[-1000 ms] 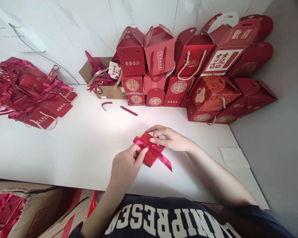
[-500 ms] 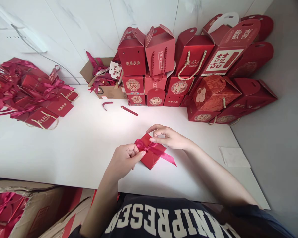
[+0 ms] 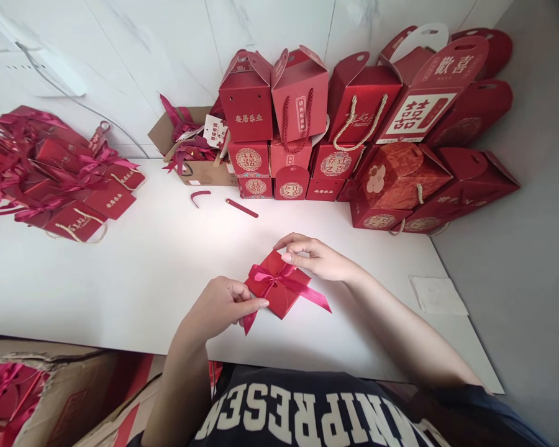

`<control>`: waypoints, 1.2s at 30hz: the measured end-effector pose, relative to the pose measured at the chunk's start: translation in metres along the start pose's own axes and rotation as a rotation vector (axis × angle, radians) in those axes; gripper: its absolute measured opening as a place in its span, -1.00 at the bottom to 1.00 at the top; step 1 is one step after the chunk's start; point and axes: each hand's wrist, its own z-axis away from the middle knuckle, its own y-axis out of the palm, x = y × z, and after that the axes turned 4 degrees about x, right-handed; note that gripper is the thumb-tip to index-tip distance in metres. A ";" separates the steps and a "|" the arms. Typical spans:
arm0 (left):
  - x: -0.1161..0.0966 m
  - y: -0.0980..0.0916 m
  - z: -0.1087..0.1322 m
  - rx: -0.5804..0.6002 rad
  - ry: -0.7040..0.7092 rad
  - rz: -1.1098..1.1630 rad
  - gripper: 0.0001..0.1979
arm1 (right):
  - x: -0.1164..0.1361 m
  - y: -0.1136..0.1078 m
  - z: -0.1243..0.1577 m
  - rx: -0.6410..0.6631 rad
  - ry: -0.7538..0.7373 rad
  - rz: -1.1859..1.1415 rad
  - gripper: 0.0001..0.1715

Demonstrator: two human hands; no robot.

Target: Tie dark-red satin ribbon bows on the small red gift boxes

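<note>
A flat red gift box (image 3: 283, 303) lies on the white table, turned cornerwise to me. A pink satin ribbon (image 3: 302, 288) crosses it and is tied in a bow at its middle. My left hand (image 3: 223, 304) is closed at the box's left corner, its thumb and fingers on a ribbon tail that hangs out below them. At the far right side, my right hand (image 3: 319, 256) grips the box, with the index finger over the far corner and the thumb by the bow's loop.
Red handled boxes (image 3: 298, 124) are stacked along the wall. Ribboned red boxes (image 3: 65, 180) pile up at left. Ribbon and tags fill a cardboard box (image 3: 205, 174). Two dark red strips (image 3: 242, 208) lie on the table. A big carton (image 3: 79, 391) stands below the front edge.
My left hand has moved left and slightly toward me, from the bow's knot to the box's left corner. The bow's left loop and a tail now show. My right hand has barely shifted.
</note>
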 end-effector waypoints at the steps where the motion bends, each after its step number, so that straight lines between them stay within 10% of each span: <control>1: 0.001 -0.001 0.001 0.036 -0.012 -0.029 -0.62 | 0.002 0.000 0.000 0.003 0.003 -0.002 -0.58; 7: 0.008 -0.016 0.011 0.126 -0.014 -0.240 -0.56 | 0.019 -0.005 0.006 -0.074 -0.031 0.028 -0.70; 15: -0.011 -0.002 0.006 -0.547 0.328 -0.173 -0.82 | 0.034 -0.016 0.018 0.033 -0.236 0.358 -0.76; 23: -0.014 0.041 0.002 -0.620 0.275 -0.351 -0.87 | 0.041 0.004 0.016 0.027 -0.292 0.742 -0.90; 36: -0.010 0.040 -0.007 -0.612 0.307 -0.347 -0.76 | 0.039 0.003 0.015 0.039 -0.301 0.813 -0.85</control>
